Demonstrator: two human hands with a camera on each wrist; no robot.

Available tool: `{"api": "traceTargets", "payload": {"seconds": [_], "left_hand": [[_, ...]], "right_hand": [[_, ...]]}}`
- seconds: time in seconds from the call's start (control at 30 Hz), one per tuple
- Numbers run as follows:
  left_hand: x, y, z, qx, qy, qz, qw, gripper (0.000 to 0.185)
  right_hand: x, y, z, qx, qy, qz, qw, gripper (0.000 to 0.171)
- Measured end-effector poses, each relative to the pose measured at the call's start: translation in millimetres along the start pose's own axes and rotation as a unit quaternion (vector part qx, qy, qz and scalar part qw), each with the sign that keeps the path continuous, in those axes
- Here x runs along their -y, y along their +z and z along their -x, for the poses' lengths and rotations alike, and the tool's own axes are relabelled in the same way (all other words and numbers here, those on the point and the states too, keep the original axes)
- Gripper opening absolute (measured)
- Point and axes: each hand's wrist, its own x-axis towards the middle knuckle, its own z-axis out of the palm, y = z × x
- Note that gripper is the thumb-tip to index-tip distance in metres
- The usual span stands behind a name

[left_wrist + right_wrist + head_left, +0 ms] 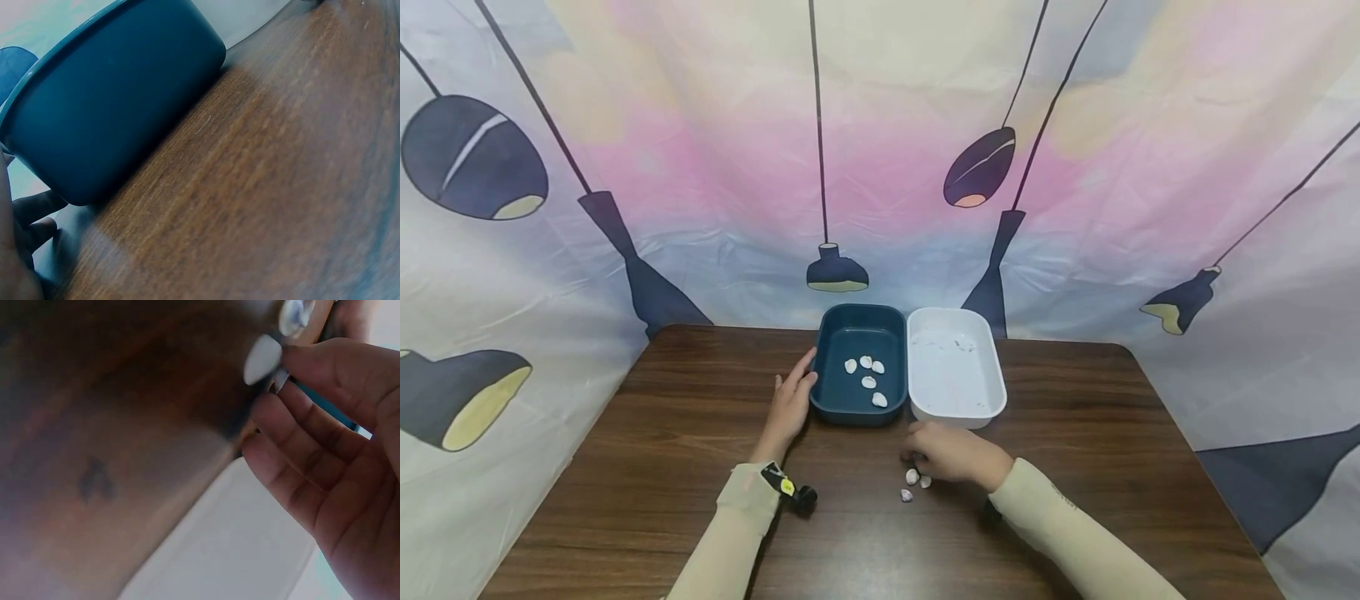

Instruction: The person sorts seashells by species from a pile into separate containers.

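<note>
Thumb and fingertips of the right hand (pixel 951 452) curl in low over the table (pixel 662 450), on the near side of the teal tray (pixel 859 417). A pale piece (pixel 281 380) shows between them in the right wrist view; whether it is pinched or lies behind them cannot be told. Three white shells (pixel 912 477) lie loose just beside those fingers, off the teal tray's near right corner. Five more shells (pixel 868 382) rest inside the teal tray, mostly in its nearer half. Fingers extended, the left hand (pixel 790 404) rests against the teal tray's left wall, wrapped round nothing. A white tray (pixel 958 383) stands just beside its right wall.

A shell looks likely to slip or flip away if the thumb catches only its rounded edge. Because the loose ones sit so close, curled fingers could sweep a neighbour aside. Too firm a push from the left hand might slide the teal tray into the white one.
</note>
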Motion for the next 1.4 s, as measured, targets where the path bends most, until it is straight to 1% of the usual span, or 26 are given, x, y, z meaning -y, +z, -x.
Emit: {"api": "traceTargets", "payload": {"seconds": [0.17,0.3,0.4,0.6,0.7,0.83,0.97,1.1,1.27,1.33,1.4], "left_hand": [[0.4,0.4,0.0,-0.003,0.000,0.000,1.0000,0.052],[-0.4,1.2,0.7,-0.001,0.000,-0.002,1.0000,0.052],[-1.1,1.7,1.2,-0.002,0.002,0.001,1.0000,0.052],[1.4,1.5,-1.2,-0.004,0.021,0.000,0.9998,0.052],[1.7,1.4,-0.9,-0.004,0.021,0.001,0.9998,0.052],[1.9,1.6,-0.1,-0.004,0.018,0.003,0.9998,0.051],[3.0,1.9,-0.8,-0.005,0.021,0.005,0.9998,0.052],[2.7,1.8,-0.5,-0.006,0.021,0.007,0.9997,0.052],[1.4,1.5,0.4,-0.004,0.017,0.001,0.9998,0.051],[0.7,1.3,0.6,-0.004,0.016,-0.002,0.9999,0.051],[0.0,1.0,1.1,-0.005,0.016,-0.004,0.9999,0.051]], "right_hand": [[1,-14,1,0.005,0.006,-0.021,1.000,0.021],[1,-22,1,0.004,-0.003,-0.031,1.000,0.022],[-1,-27,2,-0.007,-0.016,-0.036,0.999,0.021],[-6,-39,0,-0.025,-0.044,-0.025,0.998,0.016],[-9,-45,0,-0.030,-0.061,-0.020,0.997,0.017],[-13,-55,0,-0.038,-0.085,-0.026,0.995,0.018],[-18,-68,1,-0.060,-0.095,-0.027,0.993,0.020],[-26,-77,0,-0.081,-0.077,-0.014,0.994,0.021],[-33,-82,-3,-0.080,-0.044,-0.004,0.996,0.021],[-36,-82,-6,-0.079,-0.042,0.002,0.996,0.021],[-40,-81,-10,-0.081,-0.050,0.011,0.995,0.021]]}}
